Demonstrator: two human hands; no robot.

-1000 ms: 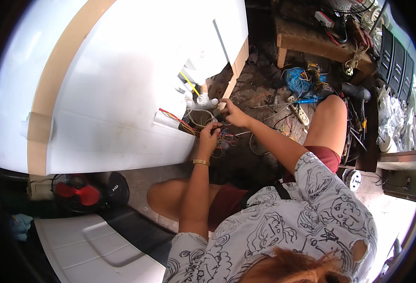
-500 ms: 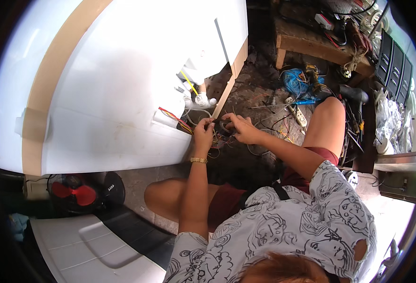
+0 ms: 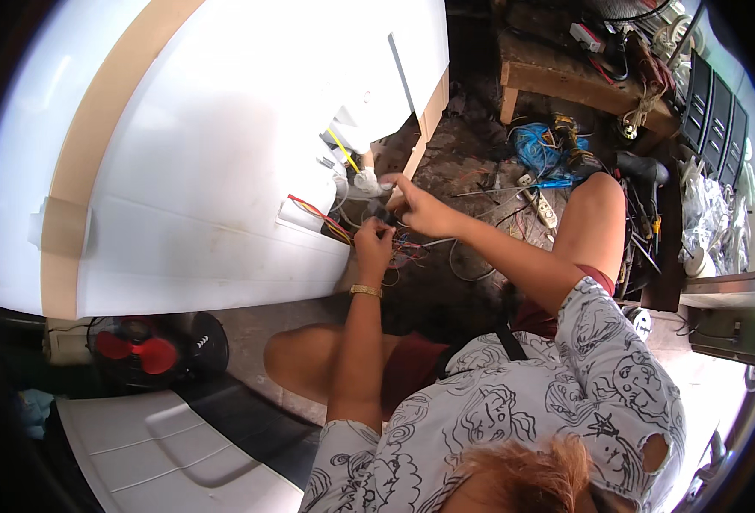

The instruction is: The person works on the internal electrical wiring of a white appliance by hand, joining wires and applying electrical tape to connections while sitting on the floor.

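Observation:
My left hand is closed, with thumb and fingertips pinched round something small and dark that I cannot make out. Just beyond it, my right hand is bent inward with its index finger stretched toward the white machine. A blurred dark piece lies between both hands, and its kind is unclear. Red, yellow and dark wires run out of the white cabinet toward my left hand. Thin coloured wires hang below my fingers. White pipe fittings and a yellow strip stand in the cabinet's opening.
On the floor to the right lie a power strip, a blue-handled screwdriver, a drill and blue wire. A wooden bench stands beyond. A red-bladed fan and a pale panel are at the lower left.
My right hand has swung left and up toward the cabinet, its index finger now stretched out. My left hand has shifted slightly right and nearer me, still pinching.

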